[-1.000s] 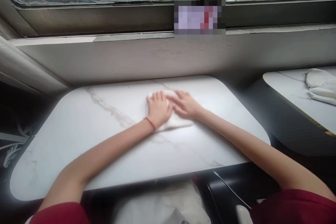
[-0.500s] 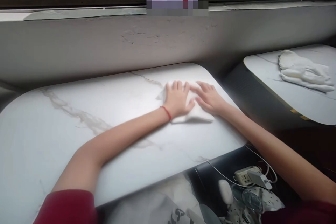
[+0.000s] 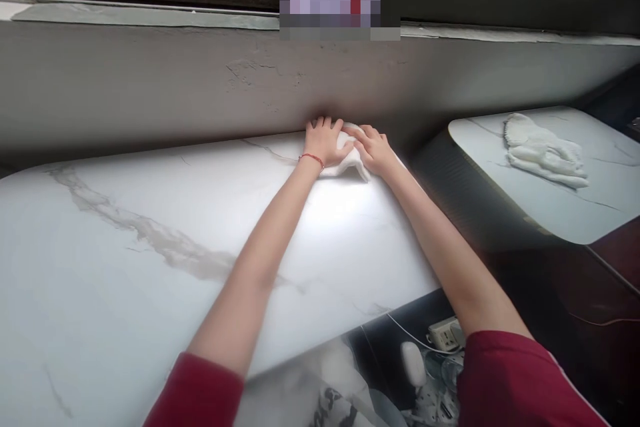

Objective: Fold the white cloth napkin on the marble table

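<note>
A white cloth lies folded on the marble-patterned white table, at its far edge by the wall. My left hand presses flat on the cloth's left part, fingers spread toward the wall; a red string is round the wrist. On the right part of the cloth rests my right hand, fingers stretched out, thumb pointing toward the left one. Both palms are down, and the cloth's near edge is raised in a small fold below them.
A second marble-patterned table stands at the right with a crumpled white cloth on it. Below the near edge are a power strip, a white cable and bags. A grey wall runs along the back.
Both hands have slid the cloth away from me, from the middle right of the table to its far edge. My arms are stretched further, and the view has shifted slightly.
</note>
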`<action>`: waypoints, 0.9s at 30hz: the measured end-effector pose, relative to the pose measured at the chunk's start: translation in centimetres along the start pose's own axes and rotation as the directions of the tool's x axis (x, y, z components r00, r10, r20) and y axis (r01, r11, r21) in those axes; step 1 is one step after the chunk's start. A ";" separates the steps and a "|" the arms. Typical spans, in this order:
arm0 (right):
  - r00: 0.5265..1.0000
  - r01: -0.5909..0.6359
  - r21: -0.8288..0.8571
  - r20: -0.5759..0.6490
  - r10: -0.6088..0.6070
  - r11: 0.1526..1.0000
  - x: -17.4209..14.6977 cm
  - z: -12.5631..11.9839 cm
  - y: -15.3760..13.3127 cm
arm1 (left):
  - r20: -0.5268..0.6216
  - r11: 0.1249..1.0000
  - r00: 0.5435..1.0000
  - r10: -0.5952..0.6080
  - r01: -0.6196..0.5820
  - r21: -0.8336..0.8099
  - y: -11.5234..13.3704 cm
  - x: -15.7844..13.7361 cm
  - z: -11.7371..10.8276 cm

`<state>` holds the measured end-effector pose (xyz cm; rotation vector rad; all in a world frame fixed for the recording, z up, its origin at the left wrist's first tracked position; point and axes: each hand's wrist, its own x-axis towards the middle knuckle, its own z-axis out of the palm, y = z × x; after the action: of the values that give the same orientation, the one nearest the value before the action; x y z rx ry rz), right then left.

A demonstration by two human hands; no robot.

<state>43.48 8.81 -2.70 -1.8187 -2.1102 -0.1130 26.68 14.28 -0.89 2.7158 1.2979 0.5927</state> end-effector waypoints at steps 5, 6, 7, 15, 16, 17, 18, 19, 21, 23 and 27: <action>0.999 -0.044 -0.005 -0.024 0.043 0.999 -0.5 -0.2 -0.5 | -0.008 1.000 1.000 -0.011 0.011 -0.011 0.2 -0.7 -0.1; 0.998 -0.042 0.014 -0.035 0.042 0.999 -0.5 -0.2 -0.6 | -0.005 1.000 1.000 -0.013 0.013 -0.004 0.4 -1.1 -0.3; 0.998 -0.035 0.036 -0.043 0.037 0.999 -0.6 -0.3 -0.7 | -0.002 1.000 1.000 -0.018 0.018 0.004 0.5 -1.5 -0.5; 1.000 -0.001 0.054 0.023 0.000 0.999 -4.5 -1.4 -1.4 | 0.015 1.000 1.000 0.009 -0.009 0.026 3.0 -5.7 -1.1; 1.000 -0.008 0.044 0.022 0.007 0.999 -5.7 -1.8 -1.5 | 0.027 0.999 0.999 0.033 -0.034 0.024 3.6 -6.2 -1.1; 1.000 -0.022 0.030 0.017 0.022 0.999 -7.1 -2.3 -1.7 | 0.043 0.998 0.997 0.062 -0.063 0.020 4.3 -6.8 -1.1; 0.999 -0.044 0.013 0.010 0.044 0.999 -8.8 -2.9 -2.0 | 0.059 0.995 0.994 0.097 -0.098 0.015 5.2 -7.3 -1.1; 0.997 -0.074 -0.008 0.004 0.074 0.997 -10.6 -3.6 -2.4 | 0.075 0.991 0.988 0.135 -0.136 0.008 6.1 -7.9 -1.1; 0.988 -0.155 -0.054 0.000 0.155 0.986 -14.5 -5.2 -3.5 | 0.098 0.974 0.970 0.224 -0.224 -0.014 8.4 -9.2 -1.1; 0.967 -0.254 -0.089 0.013 0.256 0.963 -18.6 -6.8 -4.7 | 0.106 0.944 0.938 0.329 -0.326 -0.047 10.7 -10.7 -0.9; 0.906 -0.416 -0.088 0.040 0.420 0.905 -24.3 -8.7 -6.1 | 0.064 0.868 0.868 0.493 -0.485 -0.108 13.8 -13.2 -0.5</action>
<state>42.12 -17.60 -1.17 -2.3023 -1.7189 -0.0326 29.17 -4.67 -1.35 2.9582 0.5314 0.5340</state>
